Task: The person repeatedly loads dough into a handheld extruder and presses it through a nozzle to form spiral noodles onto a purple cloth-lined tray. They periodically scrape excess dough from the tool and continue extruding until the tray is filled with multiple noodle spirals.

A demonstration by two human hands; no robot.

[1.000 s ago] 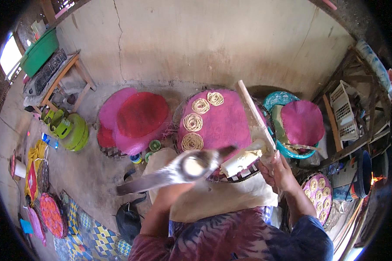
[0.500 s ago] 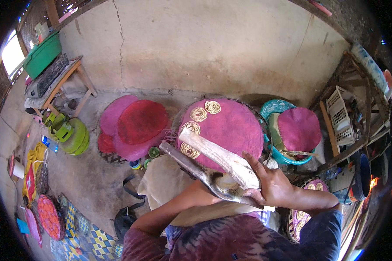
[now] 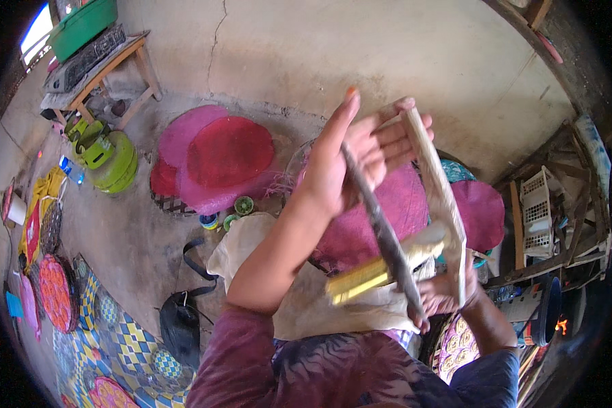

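Above the pink round mat (image 3: 381,217), a wooden hand press in two parts is raised, blurred a little by motion. It has a pale wooden bar (image 3: 436,180), a dark bar (image 3: 381,231) and a yellow piece (image 3: 374,275) lying crosswise between them. My left hand (image 3: 364,153) is raised, thumb up and fingers stretched out. The dark bar's upper end lies against its palm, and the pale bar's top crosses in front of its fingers. Lower down, my right hand (image 3: 445,289) grips the lower end of the press, its fingers partly hidden.
Red and pink round mats (image 3: 231,160) lie at the left, near small tubs (image 3: 243,204). Green gas cylinders (image 3: 115,163) stand by a wooden table (image 3: 112,68). At right are a white crate (image 3: 537,211), a tray of coils (image 3: 459,343) and a small flame (image 3: 562,326).
My left hand has risen from beneath the press and turned, its fingers now stretched out. The press has swung more upright, its two bars apart. My right hand has shifted slightly right.
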